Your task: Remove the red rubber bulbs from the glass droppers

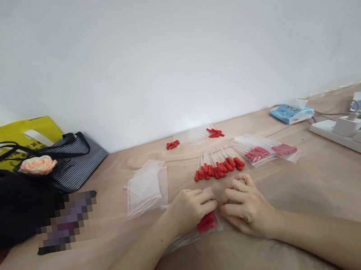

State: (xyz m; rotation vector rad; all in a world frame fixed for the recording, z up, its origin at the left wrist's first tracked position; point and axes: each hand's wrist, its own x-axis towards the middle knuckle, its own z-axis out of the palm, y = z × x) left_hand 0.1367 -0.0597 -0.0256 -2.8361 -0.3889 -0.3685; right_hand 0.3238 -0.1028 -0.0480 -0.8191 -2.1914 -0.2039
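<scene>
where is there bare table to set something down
Bare table shows between the striped bag and the flat clear bags, and between the right hand and the power strip. It's crowded in the middle: the left hand is on a bag with red contents, with red-bulbed tubes just beyond and filled bags to their right.

Soft even light, faint glow low on wall (185,61), pixelated patch (67,223)

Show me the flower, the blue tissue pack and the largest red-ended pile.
Flower (38,166): head view, on its petals.
Blue tissue pack (287,114): head view, on its wrapper.
Largest red-ended pile (219,169): head view, on a central red end.
</scene>
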